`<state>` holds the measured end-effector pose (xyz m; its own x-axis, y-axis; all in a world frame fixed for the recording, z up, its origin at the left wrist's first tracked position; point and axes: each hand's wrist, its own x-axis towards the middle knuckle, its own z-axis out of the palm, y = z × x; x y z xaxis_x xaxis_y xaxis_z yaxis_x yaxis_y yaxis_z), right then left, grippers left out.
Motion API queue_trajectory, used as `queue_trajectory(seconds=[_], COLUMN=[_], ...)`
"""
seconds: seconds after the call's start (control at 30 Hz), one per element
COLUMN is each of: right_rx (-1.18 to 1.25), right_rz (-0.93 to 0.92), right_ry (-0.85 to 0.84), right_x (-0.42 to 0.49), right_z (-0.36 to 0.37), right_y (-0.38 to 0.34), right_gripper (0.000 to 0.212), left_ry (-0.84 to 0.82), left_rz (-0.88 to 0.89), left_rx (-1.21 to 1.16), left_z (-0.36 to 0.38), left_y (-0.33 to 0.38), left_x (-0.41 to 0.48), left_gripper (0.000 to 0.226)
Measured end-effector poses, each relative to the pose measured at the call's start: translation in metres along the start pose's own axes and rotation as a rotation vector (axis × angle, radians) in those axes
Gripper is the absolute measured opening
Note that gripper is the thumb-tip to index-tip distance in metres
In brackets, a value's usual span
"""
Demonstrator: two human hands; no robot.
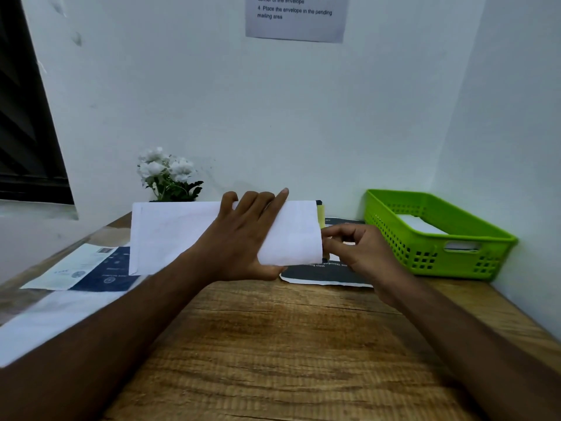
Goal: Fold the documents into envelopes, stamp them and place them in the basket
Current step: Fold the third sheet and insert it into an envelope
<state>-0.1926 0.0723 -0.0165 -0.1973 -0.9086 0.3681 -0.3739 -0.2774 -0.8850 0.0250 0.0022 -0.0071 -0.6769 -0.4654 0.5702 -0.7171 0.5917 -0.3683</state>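
Observation:
A white envelope [170,235] is held up above the wooden table [273,344], its long side level. My left hand [243,238] grips its right part, fingers over the front and thumb under the lower edge. My right hand [361,250] has its fingers curled at the envelope's right end, thumb and forefinger pinching there; what they pinch is hidden. Behind the envelope's right end a yellow strip [320,215] shows. A green plastic basket [440,238] stands at the right with white paper [419,224] inside.
A dark printed sheet [321,273] lies under my right hand. Printed blue and white documents [88,268] and a blank white sheet [45,323] lie at the left. A plant with white flowers [167,174] stands by the wall. A notice [296,16] hangs above.

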Motion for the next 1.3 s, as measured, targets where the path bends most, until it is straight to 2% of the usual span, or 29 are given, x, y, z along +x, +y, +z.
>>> queue_trajectory(seconds=[0.13, 0.3, 0.47, 0.63, 0.77, 0.93, 1.17, 1.3], right_rx=[0.119, 0.176, 0.18, 0.192, 0.222, 0.212, 0.12, 0.052], right_rz=[0.062, 0.186, 0.181, 0.138, 0.074, -0.019, -0.117, -0.178], right_ry=[0.116, 0.008, -0.029, -0.032, 0.004, 0.001, 0.059, 0.064], right_x=[0.004, 0.001, 0.001, 0.0, 0.002, 0.003, 0.003, 0.001], right_z=[-0.003, -0.006, -0.004, -0.005, -0.005, -0.004, -0.001, 0.002], right_y=[-0.001, -0.006, -0.007, -0.003, -0.003, 0.001, 0.003, 0.005], right_gripper=[0.008, 0.021, 0.025, 0.018, 0.008, 0.019, 0.034, 0.028], left_ry=[0.001, 0.012, -0.004, 0.005, 0.025, 0.054, 0.073, 0.073], left_rz=[0.003, 0.004, 0.0, 0.003, 0.03, 0.045, 0.05, 0.049], left_rx=[-0.01, -0.035, -0.008, 0.001, 0.053, 0.073, 0.039, 0.044], left_z=[0.0, -0.001, 0.0, 0.0, 0.0, 0.0, -0.001, -0.001], left_y=[0.0, 0.002, 0.0, 0.0, -0.001, -0.001, 0.002, 0.005], left_x=[0.0, 0.001, 0.001, 0.001, 0.001, 0.001, 0.003, 0.003], left_gripper=[0.114, 0.112, 0.113, 0.112, 0.103, 0.098, 0.102, 0.103])
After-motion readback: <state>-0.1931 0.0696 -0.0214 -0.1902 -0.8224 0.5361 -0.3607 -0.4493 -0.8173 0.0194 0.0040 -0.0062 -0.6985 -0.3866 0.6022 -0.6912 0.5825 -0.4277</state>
